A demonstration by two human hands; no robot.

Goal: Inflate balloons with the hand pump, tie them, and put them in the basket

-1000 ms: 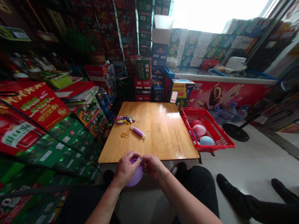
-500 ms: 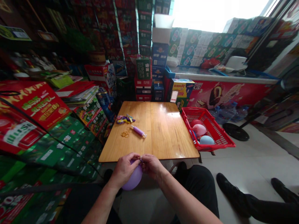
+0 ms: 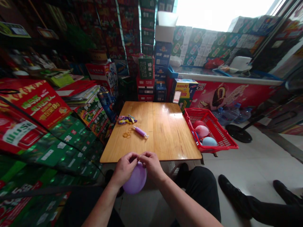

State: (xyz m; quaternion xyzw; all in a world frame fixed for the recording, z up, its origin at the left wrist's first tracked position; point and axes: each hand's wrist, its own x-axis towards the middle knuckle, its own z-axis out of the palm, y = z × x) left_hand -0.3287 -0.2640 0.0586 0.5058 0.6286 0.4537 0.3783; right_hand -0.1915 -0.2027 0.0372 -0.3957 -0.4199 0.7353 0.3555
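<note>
A purple inflated balloon [image 3: 134, 180] hangs below the table's near edge, its neck pinched between my two hands. My left hand [image 3: 126, 167] closes on the neck from the left, thumb and fingers together. From the right, my right hand [image 3: 149, 162] pinches at the same spot, its fingertips meeting the left ones. The fingers hide the neck itself. On the wooden table [image 3: 165, 132] beyond lie a purple hand pump [image 3: 140, 131], several tan rubber bands [image 3: 127, 134] and a bunch of uninflated coloured balloons [image 3: 127, 119].
A red plastic basket [image 3: 222, 132] at the table's right side holds several inflated balloons. Green drink cartons [image 3: 78, 151] are stacked on the left. A black round stand base [image 3: 239, 133] and another person's shoe [image 3: 233, 190] are on the floor to the right.
My right hand has turned and come over the balloon's neck, closer to my left fingers. The balloon has swung slightly right and shows more of its surface.
</note>
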